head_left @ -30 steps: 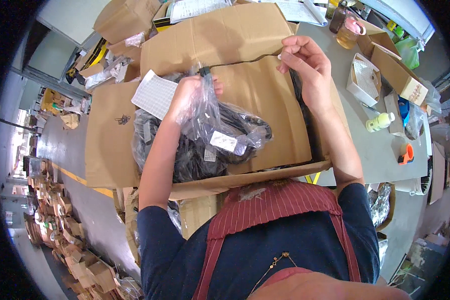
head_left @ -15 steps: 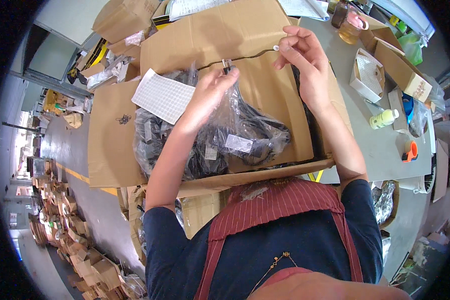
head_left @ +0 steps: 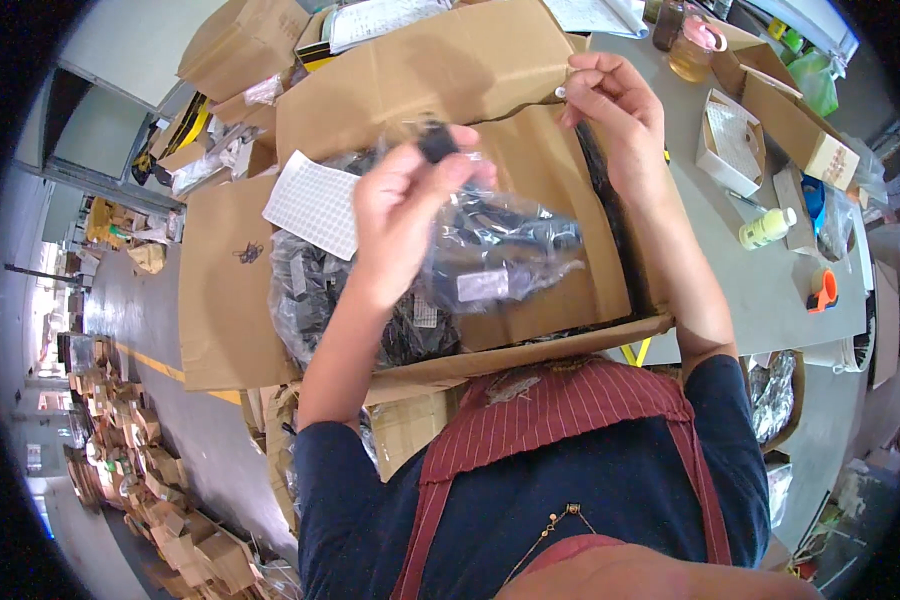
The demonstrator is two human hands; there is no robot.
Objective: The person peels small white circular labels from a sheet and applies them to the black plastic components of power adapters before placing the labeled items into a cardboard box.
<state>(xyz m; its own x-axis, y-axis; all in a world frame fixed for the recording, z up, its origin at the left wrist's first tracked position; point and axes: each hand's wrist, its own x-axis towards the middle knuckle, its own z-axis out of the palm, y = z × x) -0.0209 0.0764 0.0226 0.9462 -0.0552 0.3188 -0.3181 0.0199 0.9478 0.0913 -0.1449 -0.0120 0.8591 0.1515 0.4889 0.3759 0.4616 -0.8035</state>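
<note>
My left hand (head_left: 395, 215) is closed on a black plug-like piece (head_left: 436, 143), slightly blurred, above the open carton. Beside and below this hand is a clear plastic bag (head_left: 510, 240) with a black cable inside and a white label (head_left: 483, 285). My right hand (head_left: 620, 105), raised over the carton's far right corner, pinches a small round white sticker (head_left: 561, 92) between thumb and finger. A white sheet of round stickers (head_left: 312, 205) lies on the bagged black parts (head_left: 320, 285) in the carton's left half, partly behind my left hand.
The cardboard carton (head_left: 225, 300) stands with flaps spread. On the grey table (head_left: 740, 320) to the right are a small white box (head_left: 732, 140), a pale bottle (head_left: 767, 229), an orange tape roll (head_left: 823, 289) and a jar (head_left: 695, 55). Boxes (head_left: 185, 530) are heaped at lower left.
My left hand has turned and lifted; the black piece now shows where a metal end showed before. The clear bag has shifted and swung. My right hand still pinches the sticker, slightly farther right.
</note>
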